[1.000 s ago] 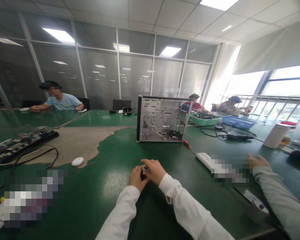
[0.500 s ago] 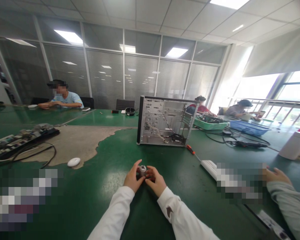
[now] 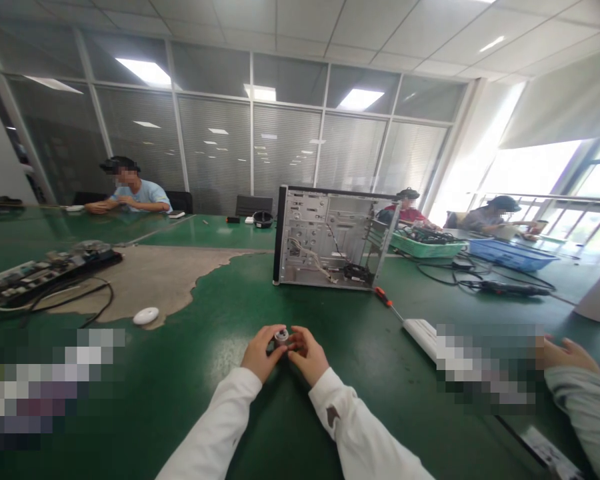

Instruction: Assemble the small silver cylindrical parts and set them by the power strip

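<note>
A small silvery metal cylinder (image 3: 281,337), which looks like a small motor, is held upright over the green table in front of me. Its top face shows dark openings. My left hand (image 3: 261,352) grips it from the left, thumb in front and index finger behind. My right hand (image 3: 310,355) curls in from the right, its fingertips against the cylinder's side. The lower part of the cylinder is hidden by my thumbs. Beyond my hands stands an open computer case (image 3: 330,237), with loose cables inside.
A screwdriver (image 3: 383,297) lies by the case, near a white power strip (image 3: 420,333). Another person's hand (image 3: 570,355) is at right. A circuit board (image 3: 55,267) and a white round object (image 3: 146,316) are on the left. Green (image 3: 425,249) and blue (image 3: 513,255) baskets stand at back right.
My hands and the cylinder have shifted slightly left in view. The cylinder sits more in my left hand, and my right fingers have opened a little. The camera view has shifted slightly.
</note>
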Action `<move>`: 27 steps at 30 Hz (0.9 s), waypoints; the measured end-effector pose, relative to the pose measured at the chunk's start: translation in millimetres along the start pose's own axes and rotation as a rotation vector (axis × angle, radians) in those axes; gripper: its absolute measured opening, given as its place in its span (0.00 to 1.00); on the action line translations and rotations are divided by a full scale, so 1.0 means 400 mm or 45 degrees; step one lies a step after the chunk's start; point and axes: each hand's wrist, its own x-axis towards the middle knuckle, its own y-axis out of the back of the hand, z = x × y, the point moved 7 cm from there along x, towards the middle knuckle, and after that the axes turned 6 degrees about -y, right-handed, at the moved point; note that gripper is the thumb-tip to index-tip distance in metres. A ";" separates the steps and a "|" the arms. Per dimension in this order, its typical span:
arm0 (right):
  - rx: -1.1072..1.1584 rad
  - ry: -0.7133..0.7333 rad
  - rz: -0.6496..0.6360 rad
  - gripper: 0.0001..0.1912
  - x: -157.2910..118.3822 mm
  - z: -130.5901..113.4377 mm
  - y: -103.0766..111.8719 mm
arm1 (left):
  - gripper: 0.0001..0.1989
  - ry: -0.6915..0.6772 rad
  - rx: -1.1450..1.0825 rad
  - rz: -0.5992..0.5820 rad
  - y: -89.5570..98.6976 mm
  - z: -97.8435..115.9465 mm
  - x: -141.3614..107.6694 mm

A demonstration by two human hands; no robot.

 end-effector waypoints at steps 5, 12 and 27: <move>-0.008 0.002 -0.007 0.24 -0.003 -0.001 -0.001 | 0.18 0.215 -0.286 0.086 0.001 -0.033 -0.012; 0.002 0.038 -0.100 0.23 -0.015 -0.018 -0.014 | 0.22 0.486 -0.882 0.300 -0.003 -0.082 -0.020; 0.455 -0.001 -0.334 0.22 -0.038 -0.052 -0.049 | 0.22 0.884 -1.551 0.496 -0.040 -0.100 -0.050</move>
